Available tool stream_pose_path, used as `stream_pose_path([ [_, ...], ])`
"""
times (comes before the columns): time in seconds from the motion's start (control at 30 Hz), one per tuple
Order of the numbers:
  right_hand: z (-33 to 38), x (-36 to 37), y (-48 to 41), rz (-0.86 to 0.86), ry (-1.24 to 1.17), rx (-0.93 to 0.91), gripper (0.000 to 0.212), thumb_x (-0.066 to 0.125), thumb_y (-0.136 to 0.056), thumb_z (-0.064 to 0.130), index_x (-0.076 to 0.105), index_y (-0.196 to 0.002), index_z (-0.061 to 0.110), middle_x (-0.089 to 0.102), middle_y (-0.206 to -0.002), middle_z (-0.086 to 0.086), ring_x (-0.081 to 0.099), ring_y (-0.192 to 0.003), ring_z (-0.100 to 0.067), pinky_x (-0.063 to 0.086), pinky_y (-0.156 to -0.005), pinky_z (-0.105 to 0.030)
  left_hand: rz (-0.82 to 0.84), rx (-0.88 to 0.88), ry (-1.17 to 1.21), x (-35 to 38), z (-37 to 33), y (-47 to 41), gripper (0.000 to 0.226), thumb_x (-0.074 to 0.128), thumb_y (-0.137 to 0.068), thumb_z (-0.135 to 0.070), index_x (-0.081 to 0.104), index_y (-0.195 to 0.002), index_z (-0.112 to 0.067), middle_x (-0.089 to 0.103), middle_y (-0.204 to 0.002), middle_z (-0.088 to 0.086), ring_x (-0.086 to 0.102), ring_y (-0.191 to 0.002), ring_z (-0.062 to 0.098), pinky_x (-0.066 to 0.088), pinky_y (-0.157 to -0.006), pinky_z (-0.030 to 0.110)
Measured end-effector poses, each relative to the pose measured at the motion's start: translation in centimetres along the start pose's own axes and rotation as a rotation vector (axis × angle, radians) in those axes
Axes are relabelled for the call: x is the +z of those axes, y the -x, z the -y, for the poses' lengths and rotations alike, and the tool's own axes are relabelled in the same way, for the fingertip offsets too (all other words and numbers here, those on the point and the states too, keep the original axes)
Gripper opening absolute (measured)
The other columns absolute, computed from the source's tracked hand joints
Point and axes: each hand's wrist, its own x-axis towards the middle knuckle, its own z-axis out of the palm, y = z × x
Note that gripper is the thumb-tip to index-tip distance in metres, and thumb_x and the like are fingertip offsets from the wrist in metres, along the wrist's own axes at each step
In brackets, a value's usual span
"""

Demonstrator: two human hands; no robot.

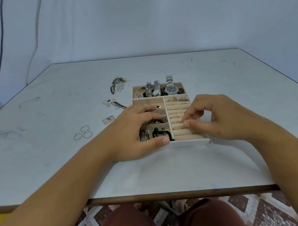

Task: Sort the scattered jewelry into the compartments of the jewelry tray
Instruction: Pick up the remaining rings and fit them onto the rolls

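Nearest the camera, a person's knees in dark red cloth (pixel 128 223) sat over a brown-and-white patterned tile floor (pixel 259 209). Both bare forearms reached across the scuffed, pale grey counter (pixel 167 173) to the white-rimmed, beige-lined jewelry tray (pixel 189 141), which sat mid-counter. The left hand (pixel 137 131) lay flat over the tray's left compartments, its fingers (pixel 150 115) straight and slightly spread, with the thumb along the near rim. The right hand (pixel 221 117) hovered over the beige ring rolls (pixel 183 132) on the tray's right side. Its fingers (pixel 187 123) were curled, with thumb and forefinger drawn tip to tip (I cannot tell whether a ring sat between them).

At least five rings showed in the rolls. A black cord (pixel 161 133) lay in a near-left compartment. Three thin silver hoops (pixel 83 132) lay touching on the counter, left of the tray. Three steel-banded watches (pixel 171 89) filled the long far compartment. Beyond, dark worn patches (pixel 117 83) marked the counter. A dark blue cable (pixel 1 53) and a grey cable (pixel 35 41) hung against the pale wall.
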Motion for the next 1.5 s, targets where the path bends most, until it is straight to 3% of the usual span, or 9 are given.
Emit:
stream_pose_path([
  [0.1, 2.1, 0.4, -1.7, -0.005, 0.055, -0.106, 0.020, 0.067, -0.080, 0.044, 0.070, -0.094, 0.030, 0.060, -0.082, 0.012, 0.055, -0.082, -0.006, 0.041, -0.067, -0.014, 0.029, -0.027, 0.022, -1.9, 0.1, 0.7, 0.068, 0.053, -0.077, -0.068, 0.046, -0.137, -0.035, 0.039, -0.143, -0.019, 0.034, -0.126, -0.008, 0.027, -0.102, 0.012],
  [0.27, 6.1, 2.4, -4.3, 0.175, 0.212, -0.275, 0.027, 0.058, -0.083, 0.052, 0.066, -0.098, 0.032, 0.055, -0.085, 0.017, 0.053, -0.085, -0.005, 0.043, -0.076, -0.025, 0.011, -0.287, -0.060, -6.4, 3.5, 4.5, 0.052, 0.049, -0.081, -0.066, 0.051, -0.127, -0.042, 0.049, -0.128, -0.026, 0.050, -0.113, 0.000, 0.040, -0.090, 0.023],
  [0.4, 8.5, 5.6, -6.4, 0.248, 0.301, -0.325, 0.029, 0.057, -0.083, 0.053, 0.065, -0.102, 0.033, 0.057, -0.092, 0.015, 0.053, -0.092, -0.007, 0.045, -0.083, -0.032, 0.060, -0.409, -0.258, -7.5, 6.6, 7.6, 0.035, 0.054, -0.089, -0.048, 0.054, -0.123, -0.040, 0.050, -0.128, -0.017, 0.045, -0.105, 0.002, 0.032, -0.090, 0.021],
  [0.53, 10.0, 8.5, -8.6, 0.282, 0.401, -0.285, 0.034, 0.055, -0.084, 0.057, 0.061, -0.109, 0.035, 0.055, -0.100, 0.015, 0.045, -0.099, -0.006, 0.032, -0.077, -0.027, 0.016, -0.425, -0.225, -7.1, 8.2, 8.9, 0.028, 0.059, -0.088, -0.042, 0.061, -0.116, -0.038, 0.054, -0.119, -0.013, 0.045, -0.099, 0.003, 0.033, -0.087, 0.021],
  [0.73, 11.2, 10.5, -11.0, 0.331, 0.344, -0.190, 0.030, 0.060, -0.082, 0.055, 0.064, -0.102, 0.033, 0.059, -0.095, 0.014, 0.051, -0.094, -0.008, 0.032, -0.077, -0.029, -0.007, -0.391, -0.215, -7.0, 9.0, 7.8, 0.025, 0.062, -0.081, -0.054, 0.063, -0.103, -0.043, 0.050, -0.109, -0.009, 0.034, -0.114, 0.014, 0.031, -0.090, 0.029],
  [1.03, 12.3, 10.8, -12.1, 0.498, 0.304, -0.040, 0.020, 0.062, -0.085, 0.042, 0.060, -0.096, 0.025, 0.052, -0.079, 0.017, 0.046, -0.072, 0.001, 0.033, -0.070, -0.029, 0.162, -0.503, -0.317, -7.8, 9.3, 5.1, 0.020, 0.066, -0.072, -0.062, 0.058, -0.085, -0.050, 0.041, -0.111, -0.007, 0.029, -0.115, 0.022, 0.024, -0.088, 0.034],
  [1.23, 12.0, 10.4, -11.4, 0.432, 0.195, -0.054, 0.018, 0.069, -0.081, 0.037, 0.059, -0.087, 0.023, 0.056, -0.079, 0.013, 0.052, -0.075, -0.005, 0.039, -0.062, -0.021, 0.205, -0.562, -0.310, -8.1, 9.4, 4.3, 0.022, 0.070, -0.068, -0.063, 0.059, -0.083, -0.053, 0.040, -0.110, -0.007, 0.031, -0.114, 0.024, 0.033, -0.094, 0.040],
  [1.37, 11.6, 9.3, -10.2, 0.318, 0.228, -0.063, 0.014, 0.068, -0.082, 0.036, 0.057, -0.086, 0.028, 0.060, -0.080, 0.012, 0.053, -0.073, -0.004, 0.035, -0.052, -0.014, 0.085, -0.468, -0.349, -7.7, 9.2, 3.6, 0.029, 0.071, -0.068, -0.061, 0.059, -0.089, -0.045, 0.040, -0.108, -0.006, 0.030, -0.113, 0.021, 0.023, -0.086, 0.034],
  [1.5, 10.8, 8.6, -9.7, 0.273, 0.195, -0.076, 0.016, 0.069, -0.082, 0.029, 0.055, -0.090, 0.028, 0.064, -0.080, 0.010, 0.054, -0.075, -0.005, 0.036, -0.058, -0.017, 0.116, -0.530, -0.375, -7.8, 9.3, 3.1, 0.031, 0.069, -0.067, -0.065, 0.060, -0.091, -0.048, 0.040, -0.109, -0.005, 0.029, -0.113, 0.022, 0.021, -0.083, 0.033],
])
